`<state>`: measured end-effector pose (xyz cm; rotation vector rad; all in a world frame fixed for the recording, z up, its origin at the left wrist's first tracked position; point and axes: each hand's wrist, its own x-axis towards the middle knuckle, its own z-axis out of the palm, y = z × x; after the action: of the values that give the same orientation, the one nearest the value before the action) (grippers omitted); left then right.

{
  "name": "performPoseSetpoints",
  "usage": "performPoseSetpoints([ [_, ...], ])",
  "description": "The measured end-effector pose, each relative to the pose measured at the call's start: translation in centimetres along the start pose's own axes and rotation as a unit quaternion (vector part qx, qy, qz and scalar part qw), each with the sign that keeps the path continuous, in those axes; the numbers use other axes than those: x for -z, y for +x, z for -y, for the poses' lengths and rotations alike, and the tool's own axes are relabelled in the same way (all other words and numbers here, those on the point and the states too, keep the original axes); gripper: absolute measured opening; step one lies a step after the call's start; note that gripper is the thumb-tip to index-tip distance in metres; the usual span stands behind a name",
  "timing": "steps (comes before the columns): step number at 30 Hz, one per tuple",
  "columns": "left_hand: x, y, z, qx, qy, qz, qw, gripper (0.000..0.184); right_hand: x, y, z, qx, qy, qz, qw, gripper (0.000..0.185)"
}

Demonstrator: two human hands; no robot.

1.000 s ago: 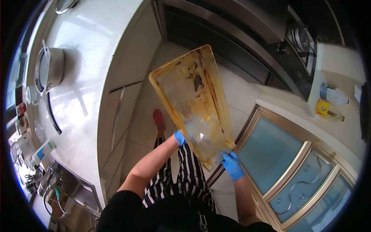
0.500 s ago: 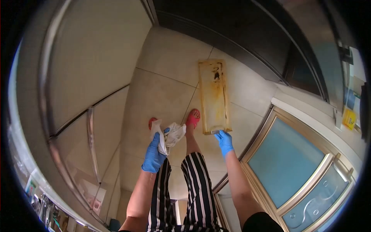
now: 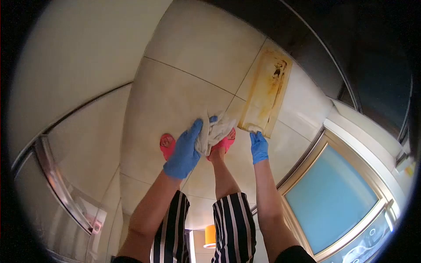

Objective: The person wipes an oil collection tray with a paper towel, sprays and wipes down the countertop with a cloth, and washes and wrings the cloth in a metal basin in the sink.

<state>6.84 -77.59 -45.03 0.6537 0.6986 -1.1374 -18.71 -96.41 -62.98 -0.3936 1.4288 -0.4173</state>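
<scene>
Cloth (image 3: 212, 136) in the left hand (image 3: 182, 152), stained tray (image 3: 259, 97) in the right hand (image 3: 259, 148)

Both arms (image 3: 268, 197) stretch down and forward. The left hand, gloved blue, grips the crumpled white cloth; the right, gloved likewise, pinches the tray's near edge. Shallow, oblong, streaked amber and black, the tray is far right over tiled floor (image 3: 184, 94); whether it rests there I can't tell.

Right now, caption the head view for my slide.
Blue-gloved left hand clutches a crumpled whitish cloth; blue-gloved right hand grasps a brown-stained tray by its near end.
</scene>
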Motion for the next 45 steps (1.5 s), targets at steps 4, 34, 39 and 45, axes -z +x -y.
performPoseSetpoints([
  [4,-0.6,0.7,-0.5,-0.078,0.222,0.019,0.972,0.044,1.7,1.2,-0.8,0.017,-0.003,0.036,0.999,0.024],
  [34,6.8,-2.5,7.0,-0.164,0.195,0.04,0.966,0.036,-2.2,6.7,1.4,0.035,0.081,0.174,0.981,0.028],
  [39,5.0,-1.5,4.9,-0.051,0.081,-0.063,0.993,0.043,-7.8,10.3,3.6,0.074,0.114,0.229,0.964,0.03],
  [45,7.9,0.5,5.4,-0.079,-0.004,-0.019,0.997,0.053,-13.2,18.2,6.9,0.482,-0.466,0.183,0.719,0.029],
])
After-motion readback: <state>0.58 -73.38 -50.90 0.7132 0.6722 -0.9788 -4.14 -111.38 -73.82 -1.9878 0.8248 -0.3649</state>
